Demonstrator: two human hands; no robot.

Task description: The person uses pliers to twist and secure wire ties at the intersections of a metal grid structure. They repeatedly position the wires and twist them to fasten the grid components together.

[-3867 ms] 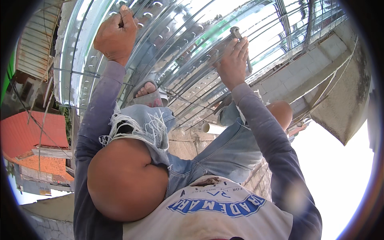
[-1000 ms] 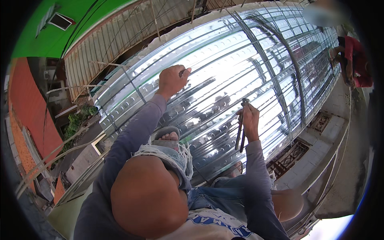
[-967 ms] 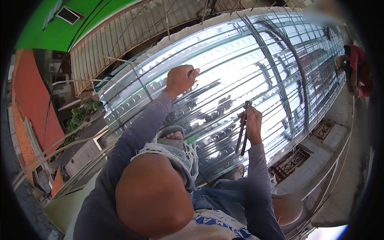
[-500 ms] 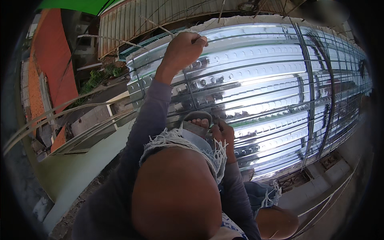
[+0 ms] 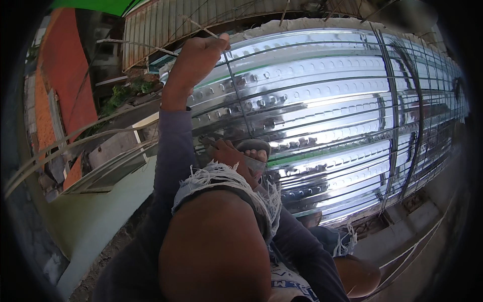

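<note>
My left hand (image 5: 198, 60) is closed at the far edge of the metal decking (image 5: 322, 93). Its fingertips pinch at a thin steel bar (image 5: 271, 45), where a crossing bar (image 5: 235, 83) meets it. Reaching in past my bent knee, my right hand (image 5: 230, 155) is closed low over the bars, beside my sandalled foot (image 5: 256, 151). A dark narrow thing (image 5: 205, 141) sticks out by its fingers; I cannot make out its kind. My left forearm covers the decking's near left corner.
Bundled steel bars (image 5: 390, 100) cross the mesh on the right. A ribbed rusty roof (image 5: 176, 27) lies beyond the far edge, with bent rods (image 5: 136, 46) jutting out. On the left are a pale green wall (image 5: 113, 211) and cables (image 5: 70, 146). A rope (image 5: 417, 246) hangs lower right.
My left hand has moved left along the far bar to the crossing bar. My right hand has shifted from the right of my foot to its left.
</note>
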